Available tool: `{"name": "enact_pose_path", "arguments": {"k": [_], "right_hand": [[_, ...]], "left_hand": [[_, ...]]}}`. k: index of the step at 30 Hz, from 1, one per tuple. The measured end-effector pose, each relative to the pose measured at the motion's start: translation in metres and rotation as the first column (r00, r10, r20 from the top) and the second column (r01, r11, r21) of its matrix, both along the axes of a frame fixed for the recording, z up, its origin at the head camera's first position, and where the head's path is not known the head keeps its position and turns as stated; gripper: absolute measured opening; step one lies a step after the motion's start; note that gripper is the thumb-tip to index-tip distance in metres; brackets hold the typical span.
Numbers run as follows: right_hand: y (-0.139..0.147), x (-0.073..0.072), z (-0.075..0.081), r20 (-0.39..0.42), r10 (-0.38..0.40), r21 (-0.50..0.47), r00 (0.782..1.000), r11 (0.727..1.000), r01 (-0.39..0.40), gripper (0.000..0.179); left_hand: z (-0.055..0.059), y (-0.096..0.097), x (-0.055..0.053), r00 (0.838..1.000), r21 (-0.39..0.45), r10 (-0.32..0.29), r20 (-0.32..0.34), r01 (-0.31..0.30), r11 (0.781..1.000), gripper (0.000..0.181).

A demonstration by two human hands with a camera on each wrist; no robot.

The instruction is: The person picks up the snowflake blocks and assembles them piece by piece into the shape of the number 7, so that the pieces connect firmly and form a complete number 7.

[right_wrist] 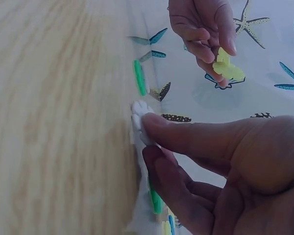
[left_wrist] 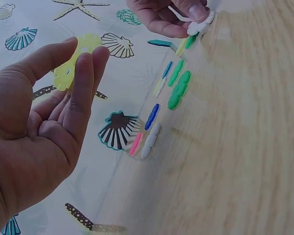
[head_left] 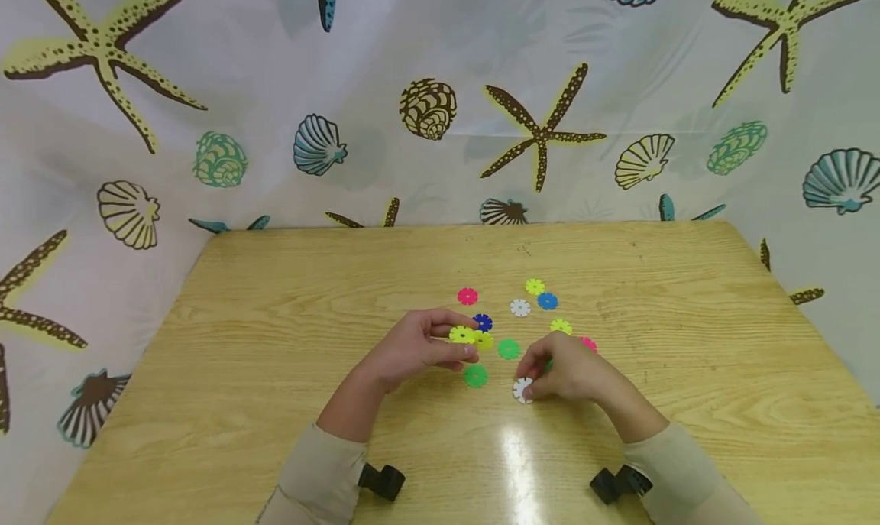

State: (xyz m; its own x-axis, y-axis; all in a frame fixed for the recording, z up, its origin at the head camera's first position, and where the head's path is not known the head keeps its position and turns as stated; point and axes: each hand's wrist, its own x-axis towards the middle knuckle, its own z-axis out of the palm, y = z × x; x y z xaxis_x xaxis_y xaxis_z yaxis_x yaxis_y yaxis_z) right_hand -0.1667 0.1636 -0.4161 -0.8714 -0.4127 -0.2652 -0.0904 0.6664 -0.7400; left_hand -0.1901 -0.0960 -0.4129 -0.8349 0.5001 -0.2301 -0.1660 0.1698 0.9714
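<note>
My left hand [head_left: 419, 345] pinches two yellow notched discs [left_wrist: 68, 68] that appear joined together, held up above the table between thumb and fingertips. My right hand [head_left: 567, 364] pinches a white notched disc [head_left: 521, 390] by its edge, close to the tabletop; whether the disc still touches the wood I cannot tell. Just below the left fingertips lies a green disc [head_left: 476, 376]. Another green disc [head_left: 509, 348] sits between the hands. Beyond the left fingertips is a dark blue disc [head_left: 482, 323]. A further green piece is mostly hidden by the right hand.
Farther back on the wooden table [head_left: 275, 303] lie a pink disc [head_left: 467, 296], a white disc [head_left: 520, 307], a blue disc [head_left: 548, 301] and yellow discs [head_left: 535, 286]. A second pink disc [head_left: 587, 343] is partly behind the right hand. A patterned cloth [head_left: 371, 150] hangs behind the table.
</note>
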Motion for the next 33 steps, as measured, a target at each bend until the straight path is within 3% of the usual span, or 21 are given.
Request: {"name": "enact_pose_path", "arguments": {"k": [6, 18, 33], "right_hand": [[0.0005, -0.0009, 0.0016, 0.021, -0.009, -0.063, 1.000, 0.998, 0.011, 0.006], [0.0036, -0.0028, 0.0029, 0.119, 0.012, -0.153, 0.993, 0.988, 0.007, 0.014], [0.0077, -0.0049, 0.0041, 0.076, 0.012, -0.193, 0.997, 0.981, 0.003, 0.018]], "left_hand": [[0.0000, -0.0030, -0.0001, 1.000, 0.002, 0.005, -0.006, -0.005, 1.000, 0.039], [0.0005, -0.0069, 0.0001, 1.000, -0.010, 0.004, -0.026, -0.004, 1.000, 0.042], [-0.0013, -0.0038, 0.0003, 1.000, -0.022, -0.010, -0.026, 0.009, 1.000, 0.045]]}}
